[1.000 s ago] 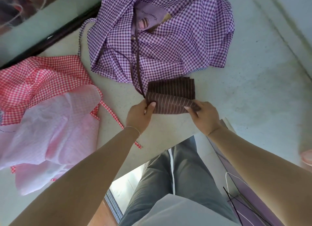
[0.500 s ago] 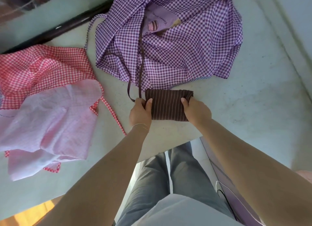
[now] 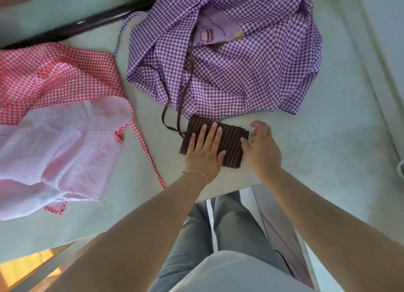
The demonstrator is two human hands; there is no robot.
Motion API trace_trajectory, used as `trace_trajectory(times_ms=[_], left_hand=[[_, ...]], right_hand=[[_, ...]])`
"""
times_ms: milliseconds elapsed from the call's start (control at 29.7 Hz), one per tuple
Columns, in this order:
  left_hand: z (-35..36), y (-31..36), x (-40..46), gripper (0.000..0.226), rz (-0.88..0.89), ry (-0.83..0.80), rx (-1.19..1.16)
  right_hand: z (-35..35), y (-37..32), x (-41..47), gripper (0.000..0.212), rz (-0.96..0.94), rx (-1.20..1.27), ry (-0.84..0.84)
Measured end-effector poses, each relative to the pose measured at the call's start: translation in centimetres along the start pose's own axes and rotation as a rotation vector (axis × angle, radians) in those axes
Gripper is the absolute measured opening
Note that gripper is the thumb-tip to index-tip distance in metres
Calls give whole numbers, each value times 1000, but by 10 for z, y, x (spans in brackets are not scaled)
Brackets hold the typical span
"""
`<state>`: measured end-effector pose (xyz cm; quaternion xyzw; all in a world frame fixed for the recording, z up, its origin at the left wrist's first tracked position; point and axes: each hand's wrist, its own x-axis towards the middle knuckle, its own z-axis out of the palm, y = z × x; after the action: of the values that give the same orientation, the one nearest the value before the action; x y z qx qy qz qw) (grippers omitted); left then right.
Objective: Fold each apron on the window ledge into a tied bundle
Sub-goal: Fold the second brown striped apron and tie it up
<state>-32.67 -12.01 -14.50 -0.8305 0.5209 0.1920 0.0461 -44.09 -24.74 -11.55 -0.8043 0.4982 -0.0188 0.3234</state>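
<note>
The brown striped apron, folded to a small flat rectangle, lies on the window ledge near its front edge. The left hand rests palm down on the rectangle's left half, fingers straight and slightly spread, thumb out to the right along the cloth. The part of the fold beneath the palm is hidden.

The right hand sits at the rectangle's right edge. Its thumb touches the cloth at the upper right corner; the other fingers are loosely curled and motion-blurred, and whether they hold any fabric cannot be told.

A brown strap leaves the fold just left of the left fingertips, loops on the ledge, and runs up over the purple gingham apron. Where the strap ends is lost among the creases. This purple apron lies crumpled just beyond both sets of fingertips, its hem touching the folded rectangle's far edge; its top is cut off by the frame. A printed patch shows on it, the wording too small to read.

Well to the left of the left hand lies the red gingham apron, partly turned to its pale reverse, cut off at the left border. Its tie trails across the ledge.
</note>
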Motion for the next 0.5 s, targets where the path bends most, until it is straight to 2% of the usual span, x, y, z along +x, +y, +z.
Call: trace_trajectory(times_ms=[34,67,101,134,202,269,336,437,504], left_hand=[[-1,1,1,61,-3,-18,-4],[0,2,2,61,-8,-34,-9],[-1,3,2,61,-5,-41,-5],[0,2,2,61,10,-46,3],[-1,-7,3,61,55,-71,12],[-4,-22,6,62,151,-76,54],[-12,-38,7,60,262,-45,119],[-11,-62,-16,54,341,103,134],[-5,-74,-36,64,379,93,135]], right_hand=[[-4,3,-2,27,-280,-127,145],[-7,4,-1,27,-551,-213,155],[-8,5,2,28,-763,-285,76],[-6,8,8,30,-878,-336,-38],[-7,11,19,35,-904,-383,-236],[-9,13,23,42,-859,-380,-330],[-7,12,13,47,-781,-324,-363],[4,10,-8,53,-718,-268,-334],[8,9,-10,59,-685,-261,-342]])
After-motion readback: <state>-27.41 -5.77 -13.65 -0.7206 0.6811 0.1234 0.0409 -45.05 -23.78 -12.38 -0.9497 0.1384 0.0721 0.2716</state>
